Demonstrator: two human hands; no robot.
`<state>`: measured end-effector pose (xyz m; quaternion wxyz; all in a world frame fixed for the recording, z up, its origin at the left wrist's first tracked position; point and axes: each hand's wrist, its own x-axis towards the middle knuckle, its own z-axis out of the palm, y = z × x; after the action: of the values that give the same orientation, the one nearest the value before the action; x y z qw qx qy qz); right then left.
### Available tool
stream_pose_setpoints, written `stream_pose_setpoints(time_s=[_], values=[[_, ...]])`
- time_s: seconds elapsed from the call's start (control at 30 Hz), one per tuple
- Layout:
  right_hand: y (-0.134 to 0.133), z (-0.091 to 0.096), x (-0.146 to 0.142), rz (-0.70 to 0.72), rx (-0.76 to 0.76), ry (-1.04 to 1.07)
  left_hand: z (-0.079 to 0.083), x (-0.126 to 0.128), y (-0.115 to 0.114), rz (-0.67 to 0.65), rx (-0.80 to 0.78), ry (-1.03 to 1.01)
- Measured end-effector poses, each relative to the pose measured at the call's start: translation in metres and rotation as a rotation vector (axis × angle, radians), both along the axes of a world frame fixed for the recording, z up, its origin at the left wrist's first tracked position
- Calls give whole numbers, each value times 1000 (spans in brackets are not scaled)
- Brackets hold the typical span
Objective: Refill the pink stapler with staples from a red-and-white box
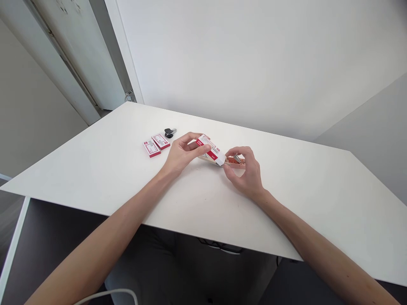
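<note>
A small red-and-white cardboard box [212,149], like a staple box, is tilted above the table in my left hand [182,154]. My left thumb lies along its near side, with the fingers behind it. At the box's right end, by a white end flap, the thumb and index finger of my right hand [246,173] close in a pinch. Behind and below the box lies a long item, probably a stapler [235,165], with a copper-coloured channel and a shiny metal part. My right hand and the box partly hide it.
Two more red-and-white boxes, one [151,148] and another [161,141], lie left of my hands. Just beyond them is a black staple remover [170,132] with metal jaws. The white table [104,178] meets a white wall [254,63] along its far side.
</note>
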<state>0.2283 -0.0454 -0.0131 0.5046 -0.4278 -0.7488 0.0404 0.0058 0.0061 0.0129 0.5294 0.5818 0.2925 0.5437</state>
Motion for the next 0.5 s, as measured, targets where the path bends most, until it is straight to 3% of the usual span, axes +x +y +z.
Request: stream_pose_setpoints(time_s=[0.13, 0.5], values=[[-1, -2, 0, 64, -19, -1, 5, 1, -5, -36, -4, -1], [-1, -6, -1, 43, -29, 50, 6, 1, -6, -47, 7, 16]])
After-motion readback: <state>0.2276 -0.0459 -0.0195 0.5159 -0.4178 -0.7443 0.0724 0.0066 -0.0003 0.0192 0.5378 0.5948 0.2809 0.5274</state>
